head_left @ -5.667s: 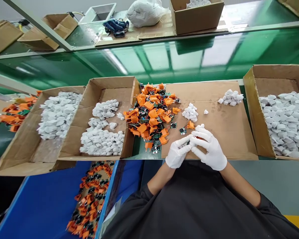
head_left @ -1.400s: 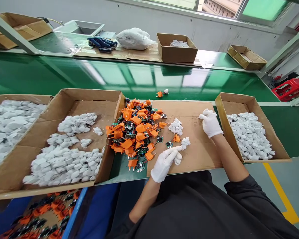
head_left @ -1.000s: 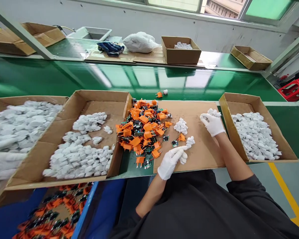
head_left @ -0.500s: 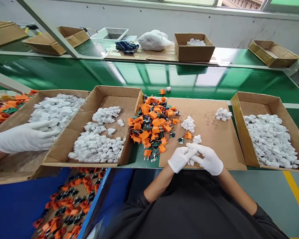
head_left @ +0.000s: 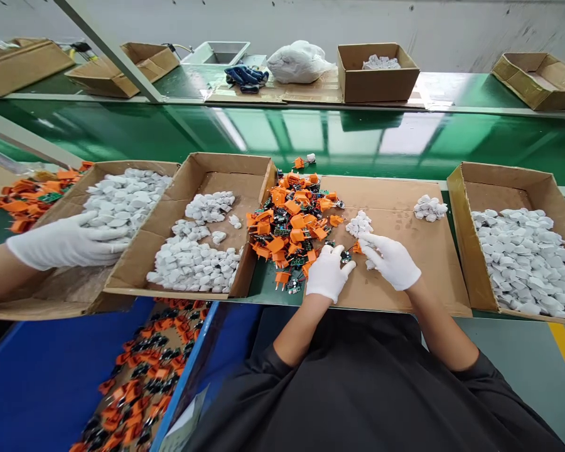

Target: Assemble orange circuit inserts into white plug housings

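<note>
Both my hands wear white gloves and are over the cardboard sheet (head_left: 419, 263). My left hand (head_left: 328, 275) has thumb and fingers apart around a small green circuit board (head_left: 345, 256); whether it touches the board is unclear. Stretched out from the right, the fingers of my right hand (head_left: 393, 260) are at an orange plug housing (head_left: 356, 248) wired to that board. Some small white pieces are partly hidden beneath this hand. Just beyond lies a little heap of white pieces (head_left: 359, 223). A large pile of orange plugs with circuit boards (head_left: 292, 220) is left of my hands.
Cardboard boxes of white pieces stand at left (head_left: 115, 285) and right (head_left: 464, 245). A co-worker's gloved hand (head_left: 70, 242) rests in the far-left box. A small white heap (head_left: 430, 208) is at the sheet's right. Below left is a blue bin (head_left: 66, 376) of orange plugs.
My hands were together near the sheet's front edge; now they are apart and further forward, at the board and plug. The view has tilted down and shifted slightly.
</note>
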The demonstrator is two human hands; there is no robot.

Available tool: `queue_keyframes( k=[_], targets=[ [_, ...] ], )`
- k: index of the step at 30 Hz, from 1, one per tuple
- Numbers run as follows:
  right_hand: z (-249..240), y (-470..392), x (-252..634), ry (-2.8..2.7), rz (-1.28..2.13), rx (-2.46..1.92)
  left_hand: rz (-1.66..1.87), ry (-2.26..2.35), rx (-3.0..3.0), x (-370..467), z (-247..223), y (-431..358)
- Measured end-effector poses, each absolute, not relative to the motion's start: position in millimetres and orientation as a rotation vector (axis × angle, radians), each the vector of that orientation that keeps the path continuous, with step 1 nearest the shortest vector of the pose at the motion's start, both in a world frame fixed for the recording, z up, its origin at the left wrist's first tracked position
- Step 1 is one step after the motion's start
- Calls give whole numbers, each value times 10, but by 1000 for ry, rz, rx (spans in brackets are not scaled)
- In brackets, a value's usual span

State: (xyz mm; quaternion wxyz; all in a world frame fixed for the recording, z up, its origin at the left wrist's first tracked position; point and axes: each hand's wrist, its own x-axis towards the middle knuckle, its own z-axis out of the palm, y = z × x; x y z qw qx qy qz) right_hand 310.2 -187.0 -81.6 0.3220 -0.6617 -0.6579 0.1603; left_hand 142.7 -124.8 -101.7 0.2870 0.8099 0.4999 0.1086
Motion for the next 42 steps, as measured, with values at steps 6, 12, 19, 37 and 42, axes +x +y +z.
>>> queue_keyframes(
  k=[6,12,19,37,42],
  targets=[
    [-833,-1841,3033,-1805,355,-1762,581,1163,2100,1299,-1110,-1220],
    [-722,-2047,2968,-1701,516,-1583,709,898,1615,1073,-999,-1240],
    [-616,-2184,2844,-1694,288,-1442,609,733,1186,1165,-919,-1263],
    [-748,-2378,2908,-1573,193,-1508,435,634,996,1334,-1159,-1361],
    [-812,-2326,2856,-1595,175,-1494,527,679,1129,1414,-1183,-1454]
  ],
)
